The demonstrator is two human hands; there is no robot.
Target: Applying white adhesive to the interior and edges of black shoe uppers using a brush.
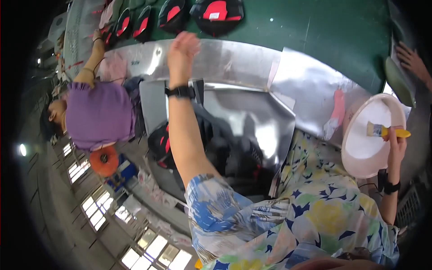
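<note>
My right hand (396, 143) is closed around the yellow handle of a paintbrush (379, 130). Its pale bristles are over a light pink basin (350, 155) with white stuff in it. My left hand (183, 48) reaches out to the edge of a green work surface, its fingers smeared by motion; I see nothing held in it. Just beyond it are a black rounded piece with red lining (172, 13) and a larger one with a white label (217, 16). More such pieces (142, 23) lie in a row to the left.
A metal ledge (225, 56) borders the green surface (324, 27). Below my left arm, a metal bin (243, 105) holds dark pieces. A pink cloth strip (336, 110) lies beside the basin. A person in purple (101, 114) works at left; another person's hand (411, 60) shows at far right.
</note>
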